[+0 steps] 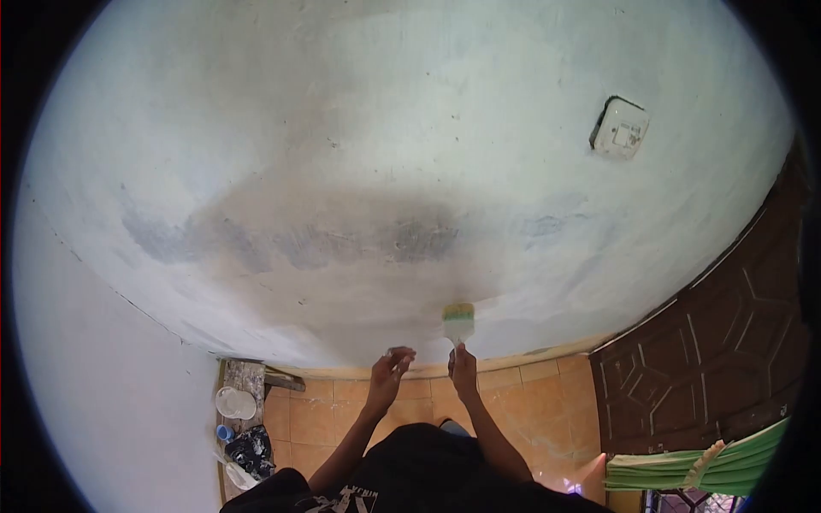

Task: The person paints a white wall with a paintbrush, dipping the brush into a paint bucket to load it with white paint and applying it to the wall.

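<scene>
My right hand (463,369) is wrapped round the handle of a wide paintbrush (459,323), its bristles pointing up and tinted green and yellow. The brush overlaps the lower part of a pale, patchy wall (359,154) in front of me. To the left of the brush, my left hand (392,369) is raised with bent fingers apart and nothing in them. Whitish smears show on its fingers. Grey, rough patches (419,238) run in a band across the wall above both hands.
A wooden bench (245,376) at lower left bears a white tub (235,403), a blue cup (225,433) and a paint-smeared black bag (251,451). A light switch (621,128) sits upper right. At right are a dark carved door (701,359) and green curtain (676,470). Orange tiles (539,402) cover the floor.
</scene>
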The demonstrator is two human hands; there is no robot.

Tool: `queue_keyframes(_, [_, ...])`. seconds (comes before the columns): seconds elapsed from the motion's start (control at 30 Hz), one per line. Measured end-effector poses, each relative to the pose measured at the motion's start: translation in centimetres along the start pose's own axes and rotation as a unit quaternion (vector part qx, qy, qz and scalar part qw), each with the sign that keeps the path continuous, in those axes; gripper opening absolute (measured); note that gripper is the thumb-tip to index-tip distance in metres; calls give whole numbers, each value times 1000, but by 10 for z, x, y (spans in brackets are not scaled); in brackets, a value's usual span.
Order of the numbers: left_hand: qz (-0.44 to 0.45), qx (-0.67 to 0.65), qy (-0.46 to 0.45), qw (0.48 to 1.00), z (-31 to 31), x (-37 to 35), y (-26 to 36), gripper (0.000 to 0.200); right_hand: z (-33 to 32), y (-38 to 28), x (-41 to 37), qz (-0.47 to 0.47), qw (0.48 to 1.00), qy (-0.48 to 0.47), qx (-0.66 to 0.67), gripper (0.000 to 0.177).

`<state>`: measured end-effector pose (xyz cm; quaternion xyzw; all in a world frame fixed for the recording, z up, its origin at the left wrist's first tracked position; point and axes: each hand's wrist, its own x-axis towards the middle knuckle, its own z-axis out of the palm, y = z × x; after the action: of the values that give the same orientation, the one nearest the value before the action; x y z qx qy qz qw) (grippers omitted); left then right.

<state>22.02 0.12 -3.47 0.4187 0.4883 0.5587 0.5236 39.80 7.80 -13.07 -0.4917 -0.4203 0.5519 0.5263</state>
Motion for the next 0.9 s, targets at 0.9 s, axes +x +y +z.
queue_keyframes(0.9, [-10,30,-47,998,30,4,2,22,-49,-84,51,-96,994,-4,48,54])
